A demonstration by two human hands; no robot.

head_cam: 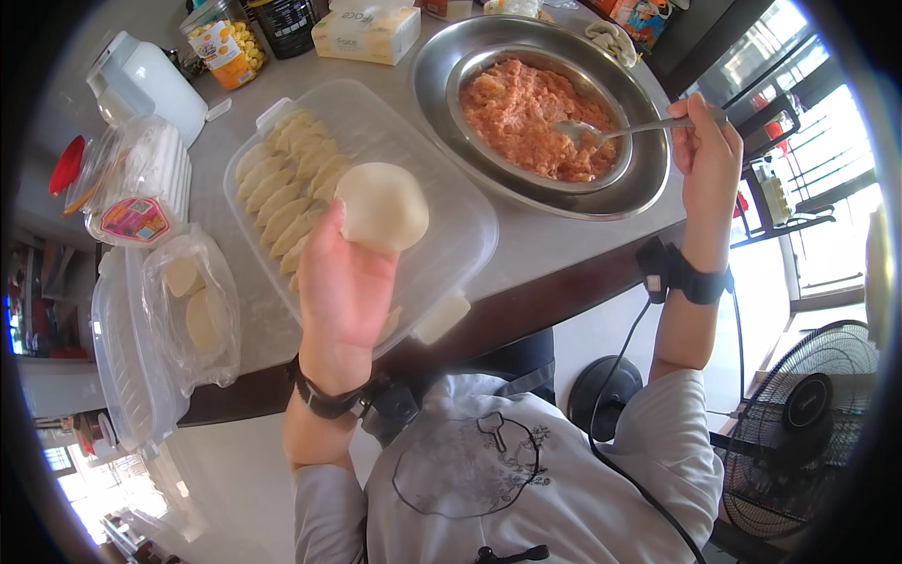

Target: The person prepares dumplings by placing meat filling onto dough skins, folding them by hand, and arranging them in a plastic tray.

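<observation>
A round dumpling wrapper [384, 206] lies flat on the fingers of my left hand [349, 289], its edge under my thumb. Beneath that hand is a clear plastic container [451, 247] with rows of folded dumplings [282, 204] along its left side. My right hand [707, 151] grips the handle of a metal spoon [645, 128], whose bowl rests in pink minced meat filling [525, 106]. The filling sits in a steel bowl [461, 130], set inside a wider steel basin [433, 70]. More wrappers [204, 321] are in a clear plastic bag [229, 296] left of the container.
At the back stand a tissue pack [366, 35], a jar of yellow pieces [246, 53] and a dark canister [285, 25]. A white jug [158, 88] and a plastic-wrapped white stack [165, 169] are at left. A clear lid [123, 338] overhangs the left edge. A fan [803, 416] stands right.
</observation>
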